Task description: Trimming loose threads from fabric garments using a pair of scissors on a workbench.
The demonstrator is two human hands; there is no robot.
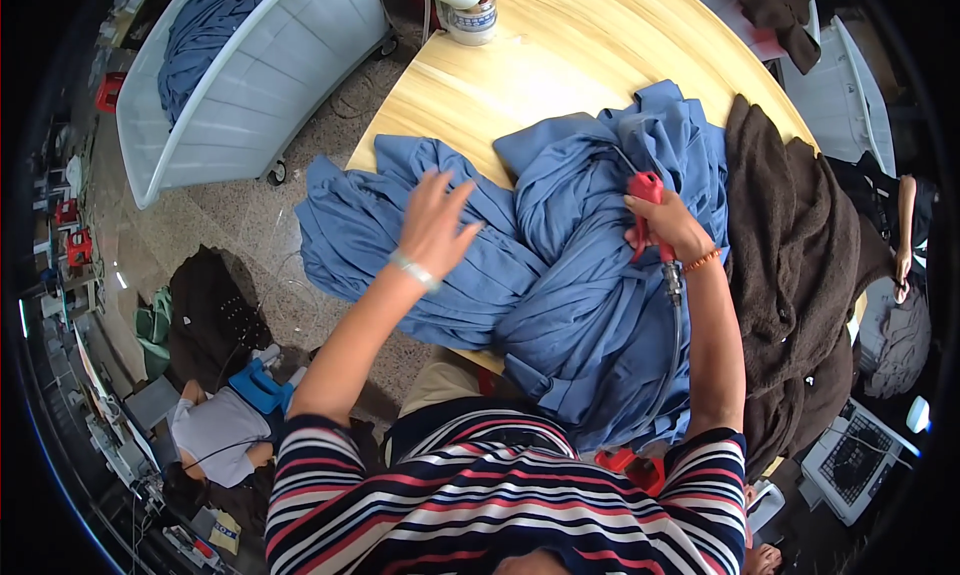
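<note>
Blue fabric garments (570,245) lie heaped and creased over the near part of a wooden table (560,65). My right hand (670,223) is wrapped round a red air blow gun (646,187), whose thin nozzle points up and left over the cloth. From its lower end a dark hose (672,365) runs down across the blue fabric. My left hand (436,227) hovers over or just touches the left pile, fingers spread, slightly blurred, holding nothing. Whether its fingertips meet the cloth I cannot tell.
Dark brown garments (790,275) are heaped to the right of the blue ones. A cup holding tools (470,23) stands at the table's far edge. On the left is a wheeled white bin (270,85) with blue cloth. A seated co-worker (222,435) is at lower left; another person's hand (903,265) shows far right.
</note>
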